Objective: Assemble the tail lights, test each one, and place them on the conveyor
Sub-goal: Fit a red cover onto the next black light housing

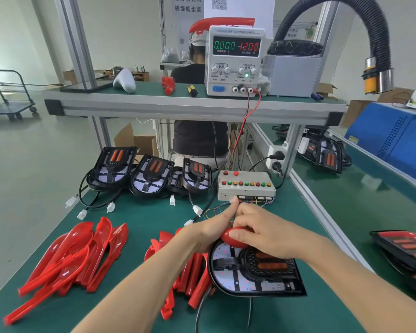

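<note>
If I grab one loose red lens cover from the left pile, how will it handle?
The glossy red plastic lens covers look thin and hollow, so probably light and stiff. The shine suggests a slippery grip. They overlap, so lifting one may drag its neighbours.

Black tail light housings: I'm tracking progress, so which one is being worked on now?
The housing nearest the camera, under both hands; the right hand presses a red lens onto it. The other three stand untouched behind.

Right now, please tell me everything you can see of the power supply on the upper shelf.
The power supply is a light grey box standing upright on the green upper shelf, face toward the camera. Its display shows 0.000 in green and 12.00 in red. Below are four knobs, a small green light, a blue button and three terminals. A red wire and a black wire hang down from the terminals.
</note>
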`<state>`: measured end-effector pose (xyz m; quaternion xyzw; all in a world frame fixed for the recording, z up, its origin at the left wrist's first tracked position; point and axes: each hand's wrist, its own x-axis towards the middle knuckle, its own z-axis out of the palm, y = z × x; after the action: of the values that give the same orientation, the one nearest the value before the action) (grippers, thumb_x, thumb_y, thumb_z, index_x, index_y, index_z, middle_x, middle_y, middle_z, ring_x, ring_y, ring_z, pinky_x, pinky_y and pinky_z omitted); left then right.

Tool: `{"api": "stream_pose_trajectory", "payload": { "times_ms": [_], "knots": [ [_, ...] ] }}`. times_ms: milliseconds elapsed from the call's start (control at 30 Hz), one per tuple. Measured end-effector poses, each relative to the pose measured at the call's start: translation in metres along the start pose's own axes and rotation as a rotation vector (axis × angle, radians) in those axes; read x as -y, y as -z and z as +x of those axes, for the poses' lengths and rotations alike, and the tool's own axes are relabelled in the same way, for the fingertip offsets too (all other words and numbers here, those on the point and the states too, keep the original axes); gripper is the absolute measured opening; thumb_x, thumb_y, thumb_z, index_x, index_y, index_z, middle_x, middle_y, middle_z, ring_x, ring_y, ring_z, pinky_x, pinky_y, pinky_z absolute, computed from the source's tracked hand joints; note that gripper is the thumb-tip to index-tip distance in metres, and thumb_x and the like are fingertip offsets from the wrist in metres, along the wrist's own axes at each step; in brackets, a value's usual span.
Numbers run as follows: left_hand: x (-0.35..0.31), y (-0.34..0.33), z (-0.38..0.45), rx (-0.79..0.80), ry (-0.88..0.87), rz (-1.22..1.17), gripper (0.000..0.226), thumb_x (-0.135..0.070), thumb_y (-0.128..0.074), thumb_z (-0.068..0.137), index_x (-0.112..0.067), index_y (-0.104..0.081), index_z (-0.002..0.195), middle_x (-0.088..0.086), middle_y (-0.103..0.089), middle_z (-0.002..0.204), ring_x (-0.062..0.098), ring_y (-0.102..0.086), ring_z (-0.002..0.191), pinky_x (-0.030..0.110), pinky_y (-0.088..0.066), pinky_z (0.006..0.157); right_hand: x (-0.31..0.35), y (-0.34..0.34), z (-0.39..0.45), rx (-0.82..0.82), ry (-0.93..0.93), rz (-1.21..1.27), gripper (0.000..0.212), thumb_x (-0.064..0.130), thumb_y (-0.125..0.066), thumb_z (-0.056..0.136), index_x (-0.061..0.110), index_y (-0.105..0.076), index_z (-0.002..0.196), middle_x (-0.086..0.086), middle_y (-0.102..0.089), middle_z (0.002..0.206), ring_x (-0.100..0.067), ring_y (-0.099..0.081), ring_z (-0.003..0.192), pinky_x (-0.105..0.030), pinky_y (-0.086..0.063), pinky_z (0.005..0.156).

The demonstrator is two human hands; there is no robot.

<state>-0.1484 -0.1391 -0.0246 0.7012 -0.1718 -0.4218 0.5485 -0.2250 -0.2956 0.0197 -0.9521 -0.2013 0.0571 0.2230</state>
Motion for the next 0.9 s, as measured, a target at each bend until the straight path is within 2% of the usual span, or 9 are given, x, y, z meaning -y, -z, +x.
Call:
{"api": "stream_pose_trajectory", "payload": {
  "times_ms": [67,167,233,367,500,633,700,767,900],
  "knots": [
    [0.000,-0.002,0.000,-0.016,-0.013,0.013,0.076,-0.091,-0.020,0.079,-0.043,-0.073,0.103,-0.011,-0.077,0.108,0.003,-0.070,0.104,0.019,-0.052,0.086,-0.004,-0.001,0.001,0.022,-0.062,0.028,0.027,0.044,-0.050,0.104,0.026,-0.058,0.086,0.006,-0.043,0.104,-0.009,-0.043,0.102,-0.028,-0.038,0.095],
    [0.003,-0.001,0.001,-0.045,-0.006,-0.003,0.088,-0.095,-0.025,0.076,-0.027,-0.072,0.106,0.001,-0.078,0.103,0.015,-0.071,0.103,0.035,-0.052,0.101,-0.007,-0.004,0.002,-0.013,-0.097,0.066,0.024,0.053,-0.049,0.101,0.035,-0.048,0.086,0.015,-0.044,0.104,0.001,-0.048,0.092,-0.023,-0.041,0.084],
    [0.004,0.000,0.001,-0.023,-0.014,-0.040,0.088,-0.094,-0.029,0.076,-0.022,-0.074,0.099,0.004,-0.078,0.096,0.015,-0.073,0.093,0.034,-0.054,0.096,-0.011,-0.008,0.000,-0.165,-0.085,0.029,0.029,0.060,-0.055,0.095,0.032,-0.049,0.093,0.017,-0.051,0.099,-0.001,-0.053,0.086,-0.021,-0.042,0.074],
    [0.006,-0.001,-0.003,0.034,0.006,-0.085,0.081,-0.091,-0.035,0.079,-0.026,-0.080,0.088,0.002,-0.077,0.091,0.013,-0.072,0.085,0.024,-0.057,0.078,-0.016,-0.023,-0.005,-0.512,0.052,-0.086,0.045,0.068,-0.056,0.087,0.024,-0.049,0.082,0.015,-0.051,0.077,-0.010,-0.051,0.069,-0.028,-0.044,0.063],
    [0.011,-0.008,-0.005,0.066,0.001,-0.177,0.066,-0.085,-0.043,0.083,-0.031,-0.079,0.085,-0.002,-0.075,0.084,0.011,-0.070,0.075,0.024,-0.056,0.072,-0.017,-0.035,-0.005,-0.619,0.091,0.025,0.049,0.072,-0.047,0.093,0.023,-0.050,0.093,0.009,-0.059,0.092,-0.016,-0.061,0.081,-0.031,-0.053,0.072],
    [0.016,-0.011,-0.005,0.126,0.018,-0.152,0.041,-0.061,-0.062,0.087,-0.026,-0.080,0.097,0.000,-0.077,0.098,0.012,-0.073,0.084,0.026,-0.057,0.082,-0.013,-0.028,-0.004,-0.789,0.088,0.311,0.062,0.072,-0.032,0.097,0.017,-0.058,0.103,0.005,-0.064,0.102,-0.012,-0.065,0.099,-0.024,-0.052,0.083],
    [0.018,-0.011,-0.004,0.144,0.047,-0.164,0.036,-0.052,-0.066,0.086,-0.020,-0.080,0.097,0.003,-0.077,0.099,0.015,-0.074,0.083,0.029,-0.059,0.084,-0.014,-0.016,-0.008,-0.952,0.060,0.389,0.056,0.064,-0.034,0.101,0.016,-0.063,0.103,0.005,-0.068,0.100,-0.015,-0.067,0.098,-0.035,-0.055,0.083],
    [0.021,-0.009,-0.003,0.124,0.059,-0.217,0.030,-0.045,-0.065,0.091,-0.019,-0.080,0.098,0.005,-0.077,0.097,0.016,-0.074,0.080,0.030,-0.060,0.082,-0.022,-0.004,-0.020,-1.050,0.029,0.382,0.041,0.052,-0.039,0.104,0.020,-0.065,0.099,0.008,-0.070,0.097,-0.016,-0.068,0.098,-0.033,-0.055,0.087],
    [0.018,-0.007,-0.003,0.067,0.053,-0.284,0.025,-0.036,-0.064,0.093,-0.016,-0.079,0.096,0.008,-0.076,0.095,0.019,-0.072,0.079,0.033,-0.058,0.085,-0.046,0.002,-0.058,-0.669,-0.079,0.200,0.025,0.052,-0.055,0.097,0.036,-0.071,0.107,0.022,-0.069,0.114,0.000,-0.061,0.116,-0.009,-0.041,0.099]
  ]
}}
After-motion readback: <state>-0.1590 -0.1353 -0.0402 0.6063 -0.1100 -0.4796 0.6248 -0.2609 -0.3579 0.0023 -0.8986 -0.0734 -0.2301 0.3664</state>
